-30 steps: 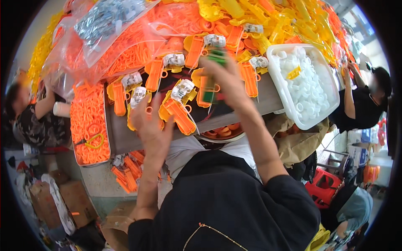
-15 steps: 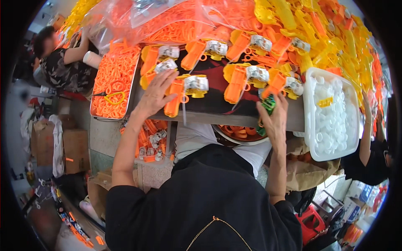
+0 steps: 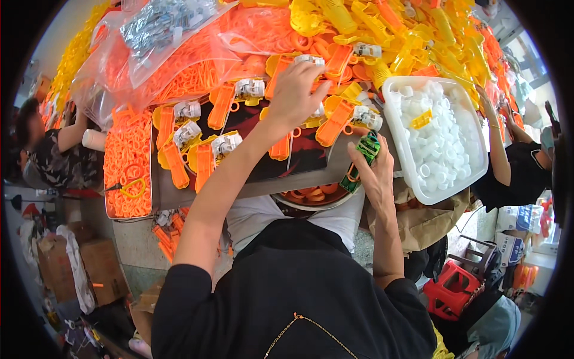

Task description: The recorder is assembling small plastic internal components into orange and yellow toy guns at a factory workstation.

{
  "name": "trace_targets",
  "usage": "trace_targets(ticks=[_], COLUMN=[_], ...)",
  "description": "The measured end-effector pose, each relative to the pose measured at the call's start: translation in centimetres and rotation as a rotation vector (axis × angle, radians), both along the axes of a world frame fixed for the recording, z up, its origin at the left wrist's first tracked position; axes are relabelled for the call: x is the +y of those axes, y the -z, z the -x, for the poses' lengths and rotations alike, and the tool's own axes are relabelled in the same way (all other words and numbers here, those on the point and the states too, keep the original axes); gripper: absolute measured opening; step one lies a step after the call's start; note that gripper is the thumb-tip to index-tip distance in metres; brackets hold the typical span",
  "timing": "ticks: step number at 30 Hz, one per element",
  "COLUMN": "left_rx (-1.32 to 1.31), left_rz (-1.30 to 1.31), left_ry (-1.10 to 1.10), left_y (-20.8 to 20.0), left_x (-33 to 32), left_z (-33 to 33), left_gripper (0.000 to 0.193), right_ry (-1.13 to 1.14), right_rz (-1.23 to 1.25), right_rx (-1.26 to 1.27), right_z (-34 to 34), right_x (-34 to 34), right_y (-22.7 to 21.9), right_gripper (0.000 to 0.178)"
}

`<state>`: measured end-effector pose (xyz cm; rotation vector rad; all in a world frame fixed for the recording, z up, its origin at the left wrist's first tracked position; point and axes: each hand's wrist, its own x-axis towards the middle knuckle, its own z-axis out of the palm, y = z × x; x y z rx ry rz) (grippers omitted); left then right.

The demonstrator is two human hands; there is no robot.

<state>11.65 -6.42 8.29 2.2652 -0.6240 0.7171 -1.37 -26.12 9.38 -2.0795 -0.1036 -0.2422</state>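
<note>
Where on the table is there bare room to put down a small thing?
Bare dark mat shows between the two orange pieces nearest the right hand, down to the grey table edge. The far side is crowded with heaped yellow parts and bagged orange parts.

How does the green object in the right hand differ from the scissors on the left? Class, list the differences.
Place: the green object is gripped in the right hand, while the scissors lie on the orange pieces, with no hand on them.
Colour: the green object is mostly green; the scissors have dark blades and a yellow handle.
Shape: the green object is chunky, the scissors slim with an open loop.
Both are brightly coloured.
</note>
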Motion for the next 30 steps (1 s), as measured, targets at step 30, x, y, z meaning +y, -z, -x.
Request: trace_targets(ticks=[30], left_rx=[0.038], left_rz=[-0.636], left_ry=[-0.198], left_y=[3.4], left_x=[-6.3], left_z=[-7.7], left_gripper=[0.048], right_ry=[0.049], right_rz=[-0.336], right_rx=[0.247], right_z=[2.9], right_x=[-5.2], right_y=[1.2], right_gripper=[0.027])
